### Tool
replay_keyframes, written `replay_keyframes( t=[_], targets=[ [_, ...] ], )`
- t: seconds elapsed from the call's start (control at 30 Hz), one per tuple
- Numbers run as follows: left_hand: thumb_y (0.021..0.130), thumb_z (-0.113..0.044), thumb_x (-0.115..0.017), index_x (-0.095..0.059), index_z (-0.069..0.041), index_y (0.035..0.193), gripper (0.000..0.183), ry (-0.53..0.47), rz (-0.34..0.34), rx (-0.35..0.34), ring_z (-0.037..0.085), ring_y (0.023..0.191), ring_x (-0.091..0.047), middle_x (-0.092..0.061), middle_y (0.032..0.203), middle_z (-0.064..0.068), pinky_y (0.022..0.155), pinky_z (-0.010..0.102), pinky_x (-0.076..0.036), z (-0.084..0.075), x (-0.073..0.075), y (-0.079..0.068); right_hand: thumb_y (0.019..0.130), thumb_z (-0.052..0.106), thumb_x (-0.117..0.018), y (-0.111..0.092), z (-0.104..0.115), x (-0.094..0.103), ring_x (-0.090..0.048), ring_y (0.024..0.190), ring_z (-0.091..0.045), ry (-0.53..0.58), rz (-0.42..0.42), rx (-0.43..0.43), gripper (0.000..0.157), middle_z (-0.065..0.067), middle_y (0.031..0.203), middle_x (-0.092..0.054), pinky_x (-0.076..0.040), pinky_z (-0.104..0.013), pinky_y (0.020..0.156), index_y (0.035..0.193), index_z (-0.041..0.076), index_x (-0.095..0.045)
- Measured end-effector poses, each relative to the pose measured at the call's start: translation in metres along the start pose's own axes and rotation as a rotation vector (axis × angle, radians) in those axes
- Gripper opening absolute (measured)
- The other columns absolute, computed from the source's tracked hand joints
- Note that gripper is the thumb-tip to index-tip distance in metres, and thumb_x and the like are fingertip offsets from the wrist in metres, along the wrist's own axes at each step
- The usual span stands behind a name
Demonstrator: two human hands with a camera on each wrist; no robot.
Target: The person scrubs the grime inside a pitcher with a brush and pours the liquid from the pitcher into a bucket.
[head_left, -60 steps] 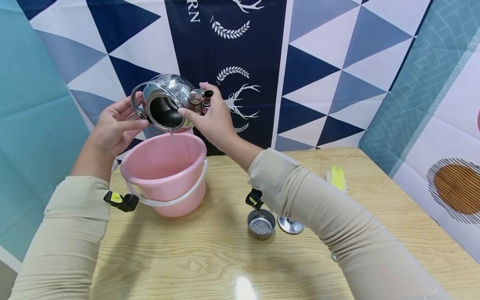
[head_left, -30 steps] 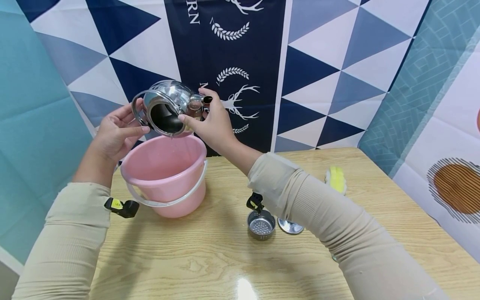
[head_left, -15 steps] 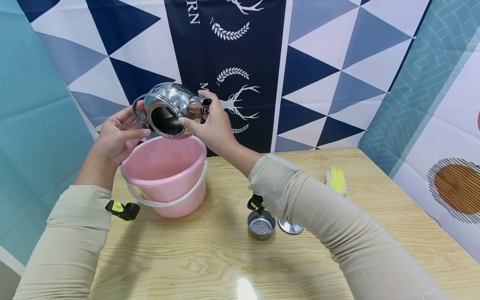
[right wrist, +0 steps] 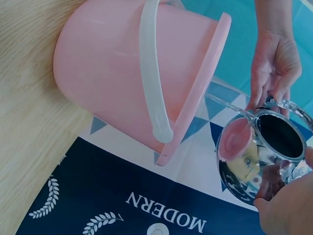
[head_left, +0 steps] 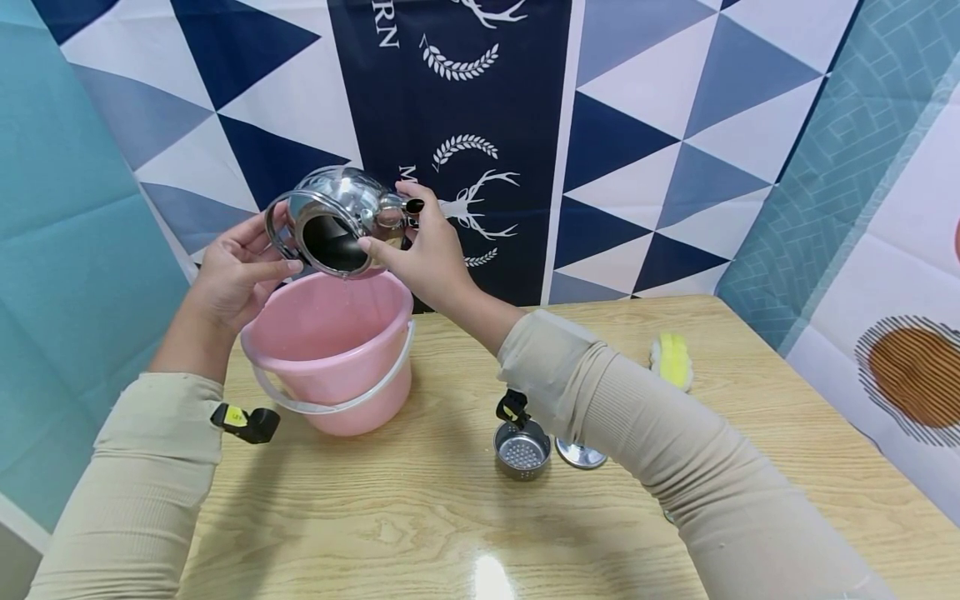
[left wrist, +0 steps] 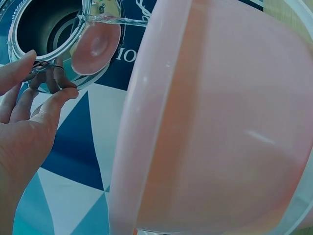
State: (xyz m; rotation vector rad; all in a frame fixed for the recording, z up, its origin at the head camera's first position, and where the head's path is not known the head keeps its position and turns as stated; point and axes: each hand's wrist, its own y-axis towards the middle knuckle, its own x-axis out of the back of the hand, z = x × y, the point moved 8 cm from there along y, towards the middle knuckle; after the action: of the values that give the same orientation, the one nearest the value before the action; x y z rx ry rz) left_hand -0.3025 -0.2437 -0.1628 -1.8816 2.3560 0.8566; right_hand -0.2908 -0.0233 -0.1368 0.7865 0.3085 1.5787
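Note:
A shiny steel teapot [head_left: 358,196], lidless, is held in the air on its side, its round mouth facing me and down. My left hand [head_left: 228,271] pinches it by the rim near the base of its loop handle. The right hand [head_left: 429,250] grips the spout side, thumb at the rim. Under the mouth stands a pink bucket [head_left: 330,381] with a white bail handle hanging down its front. A thin stream of water [left wrist: 117,20] runs from the teapot's rim towards the bucket, clear in both wrist views. The bucket's bottom is hidden.
On the wooden table [head_left: 390,517] sit a small perforated steel strainer [head_left: 522,450] and a round metal lid [head_left: 581,454], partly behind my right sleeve. A yellow-and-white sponge [head_left: 674,361] lies farther right. Patterned cloth [head_left: 630,167] backs the table.
Over the two seconds, both hands have lowered the teapot slightly towards the bucket, most of it early on. During the last half second they have stayed almost still.

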Motion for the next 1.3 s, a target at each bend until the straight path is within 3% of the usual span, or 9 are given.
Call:
replay_keyframes(
  t=[0.23, 0.37, 0.63, 1.03, 1.3],
  targets=[
    [0.078, 0.031, -0.057, -0.064, -0.008, 0.128, 0.064, -0.063, 0.009, 0.018, 0.016, 0.109, -0.063, -0.066, 0.121, 0.005, 0.084, 0.029, -0.055, 0.0016, -0.0023, -0.0031, 0.083, 0.015, -0.079, -0.0012, 0.0033, -0.0003, -0.05, 0.121, -0.014, 0.015, 0.003, 0.043, 0.076, -0.012, 0.14, -0.046, -0.043, -0.021, 0.102, 0.145, 0.003, -0.035],
    [0.078, 0.03, -0.059, -0.065, -0.008, 0.128, 0.063, -0.05, -0.001, 0.012, 0.015, 0.109, -0.063, -0.067, 0.12, 0.004, 0.084, 0.028, -0.055, 0.0018, -0.0015, -0.0035, 0.083, 0.014, -0.078, -0.0015, 0.0033, -0.0004, -0.049, 0.122, -0.013, 0.025, 0.005, 0.052, 0.076, -0.012, 0.14, -0.046, -0.043, -0.025, 0.104, 0.144, 0.003, -0.035],
    [0.077, 0.031, -0.058, -0.066, -0.007, 0.126, 0.062, -0.074, -0.003, 0.014, 0.016, 0.108, -0.064, -0.068, 0.118, 0.006, 0.084, 0.029, -0.056, 0.0016, -0.0014, -0.0032, 0.082, 0.013, -0.079, -0.0012, 0.0024, -0.0008, -0.049, 0.12, -0.013, 0.028, 0.001, 0.049, 0.076, -0.011, 0.14, -0.046, -0.043, -0.021, 0.102, 0.144, 0.004, -0.036],
    [0.077, 0.031, -0.059, -0.065, -0.008, 0.128, 0.064, -0.005, -0.023, -0.005, 0.015, 0.109, -0.064, -0.069, 0.118, 0.005, 0.085, 0.028, -0.055, 0.0018, -0.0002, -0.0025, 0.082, 0.014, -0.079, -0.002, 0.0028, 0.0003, -0.051, 0.118, -0.015, 0.009, -0.002, 0.051, 0.075, -0.012, 0.137, -0.047, -0.045, -0.023, 0.101, 0.143, 0.004, -0.037],
    [0.077, 0.029, -0.061, -0.064, -0.008, 0.129, 0.065, 0.005, -0.029, -0.011, 0.015, 0.109, -0.064, -0.068, 0.118, 0.005, 0.085, 0.027, -0.055, 0.0012, -0.0005, -0.0028, 0.081, 0.012, -0.08, -0.0023, 0.0036, 0.0015, -0.05, 0.12, -0.014, 0.039, -0.004, 0.078, 0.077, -0.012, 0.137, -0.047, -0.043, -0.017, 0.099, 0.143, 0.002, -0.036]
  ],
)
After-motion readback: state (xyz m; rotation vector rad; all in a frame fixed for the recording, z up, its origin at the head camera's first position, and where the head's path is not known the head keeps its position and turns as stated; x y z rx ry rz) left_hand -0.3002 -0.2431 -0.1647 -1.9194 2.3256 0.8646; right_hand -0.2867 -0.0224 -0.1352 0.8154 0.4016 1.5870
